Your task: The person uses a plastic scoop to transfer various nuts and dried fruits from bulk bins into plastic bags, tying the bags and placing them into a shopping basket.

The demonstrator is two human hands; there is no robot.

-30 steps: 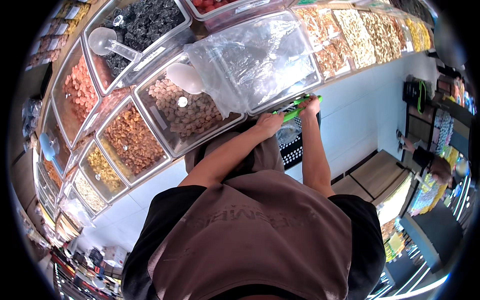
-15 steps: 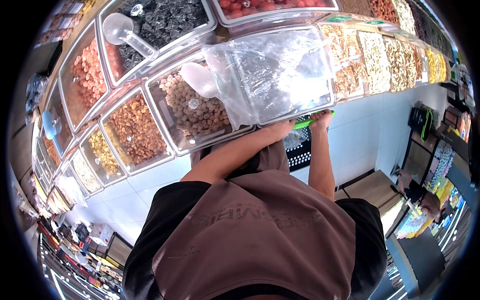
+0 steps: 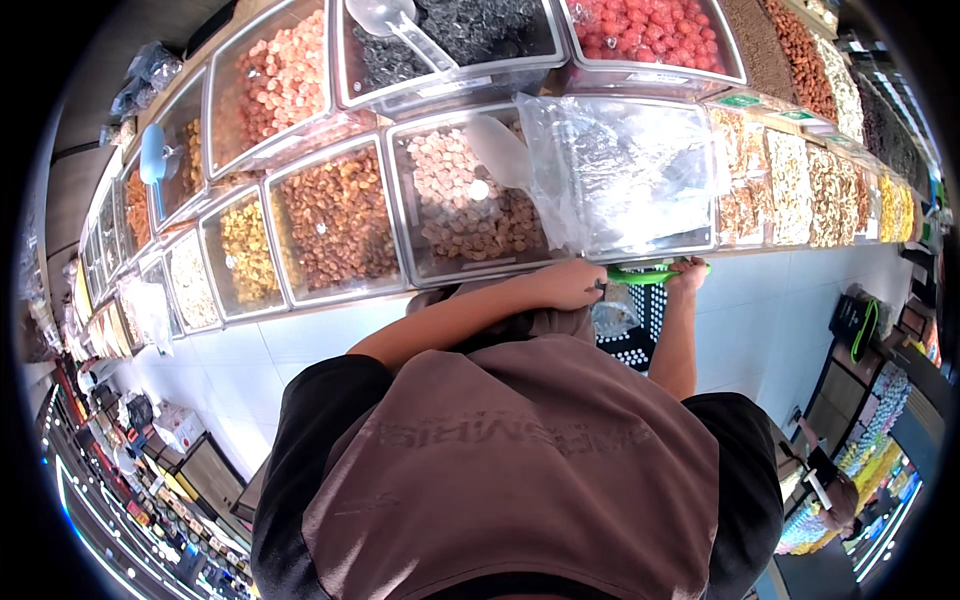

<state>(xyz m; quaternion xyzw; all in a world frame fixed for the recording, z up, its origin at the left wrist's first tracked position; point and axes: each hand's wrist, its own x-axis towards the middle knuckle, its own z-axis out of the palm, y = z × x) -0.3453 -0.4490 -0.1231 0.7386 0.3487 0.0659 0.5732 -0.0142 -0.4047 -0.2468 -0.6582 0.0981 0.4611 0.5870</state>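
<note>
Right hand: [image 3: 687,274] is closing around the green handle's [image 3: 645,274] right end.
Left hand: [image 3: 578,283] is resting at the handle's left end, apart from the right; its fingertips are hiding, so whether it is gripping I cannot tell.
Dotted black basket: [image 3: 652,310] is sitting below the handle, the person's trousers [image 3: 552,325] covering its left side.
Clear bag: [image 3: 615,318] is showing in the basket, its contents hard to make out.
Plastic sheet: [image 3: 556,175] is lying partly over a scoop [image 3: 492,150], glare washing out the bin beside it.
Since earlier: green bars, spread a second ago, are appearing as one narrow band; red fruit [image 3: 650,32] is showing more fully.
</note>
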